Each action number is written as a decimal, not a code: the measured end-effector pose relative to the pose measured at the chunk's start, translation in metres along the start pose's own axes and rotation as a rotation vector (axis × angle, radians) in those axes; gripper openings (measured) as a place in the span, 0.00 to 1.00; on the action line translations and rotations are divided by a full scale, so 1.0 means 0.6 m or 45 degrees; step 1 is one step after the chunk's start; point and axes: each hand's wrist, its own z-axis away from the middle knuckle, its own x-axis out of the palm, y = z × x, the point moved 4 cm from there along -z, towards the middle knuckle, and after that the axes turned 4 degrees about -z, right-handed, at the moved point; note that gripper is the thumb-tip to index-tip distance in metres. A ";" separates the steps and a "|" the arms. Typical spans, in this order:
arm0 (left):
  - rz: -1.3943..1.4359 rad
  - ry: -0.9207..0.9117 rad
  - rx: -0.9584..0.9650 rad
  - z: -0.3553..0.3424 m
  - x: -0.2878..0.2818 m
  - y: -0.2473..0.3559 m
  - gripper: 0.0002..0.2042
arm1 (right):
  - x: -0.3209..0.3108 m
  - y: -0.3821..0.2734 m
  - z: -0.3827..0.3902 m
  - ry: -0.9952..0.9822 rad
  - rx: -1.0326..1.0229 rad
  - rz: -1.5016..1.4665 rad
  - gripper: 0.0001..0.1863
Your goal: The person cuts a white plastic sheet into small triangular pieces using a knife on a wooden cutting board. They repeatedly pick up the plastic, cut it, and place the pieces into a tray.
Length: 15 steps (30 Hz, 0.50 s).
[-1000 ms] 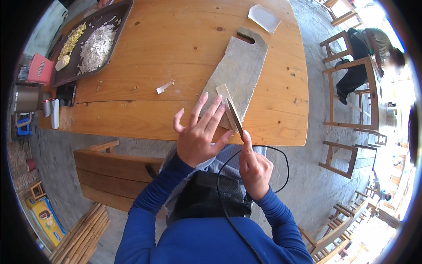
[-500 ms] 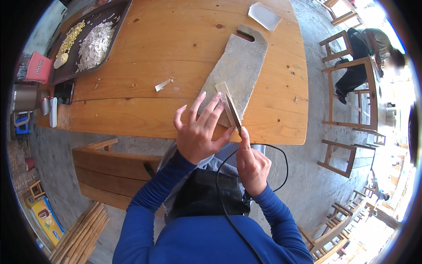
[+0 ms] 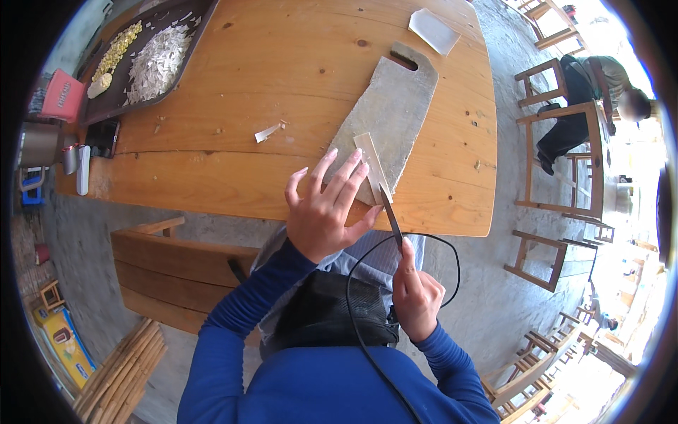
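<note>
A thin pale strip (image 3: 365,145) lies on the grey cutting board (image 3: 395,99), near the table's front edge. My left hand (image 3: 321,219) rests over the board with its fingers spread, the fingertips pressing on or beside the strip. In my right hand (image 3: 418,295) is a knife (image 3: 393,219) with a narrow dark blade, my index finger stretched along it. The blade's tip meets the strip's near end, close to my left thumb. My right palm hides the knife's handle.
Left of the board lies a small pale scrap (image 3: 265,133); a white sheet (image 3: 433,31) is beyond it. A dark tray (image 3: 134,99) at far left holds white flakes and yellow pieces. A black cord (image 3: 459,261) loops by my right hand. Someone sits among stools at right.
My right hand has drawn the knife back toward me and slightly right, so more of the blade shows past the strip. My left hand stays on the strip.
</note>
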 end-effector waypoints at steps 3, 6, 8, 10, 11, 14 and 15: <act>-0.007 0.005 0.011 -0.001 0.000 0.000 0.27 | -0.007 0.001 0.011 -0.012 0.013 -0.016 0.34; -0.014 0.002 0.020 -0.001 -0.001 0.000 0.28 | -0.008 0.002 0.014 -0.014 0.025 -0.044 0.34; -0.009 0.003 0.025 -0.002 -0.002 0.000 0.28 | -0.006 0.003 0.012 -0.004 0.023 -0.052 0.34; -0.002 0.004 0.028 -0.002 -0.003 -0.001 0.28 | 0.000 0.000 0.003 0.011 0.014 -0.048 0.34; 0.011 0.005 0.024 -0.003 -0.004 -0.001 0.28 | 0.002 0.000 -0.004 0.007 0.019 -0.049 0.34; 0.036 0.012 0.019 -0.005 -0.005 0.000 0.27 | 0.008 -0.003 -0.027 0.010 0.019 -0.046 0.34; 0.039 0.017 0.022 -0.005 -0.004 0.000 0.27 | 0.009 -0.005 -0.032 0.020 0.010 -0.041 0.34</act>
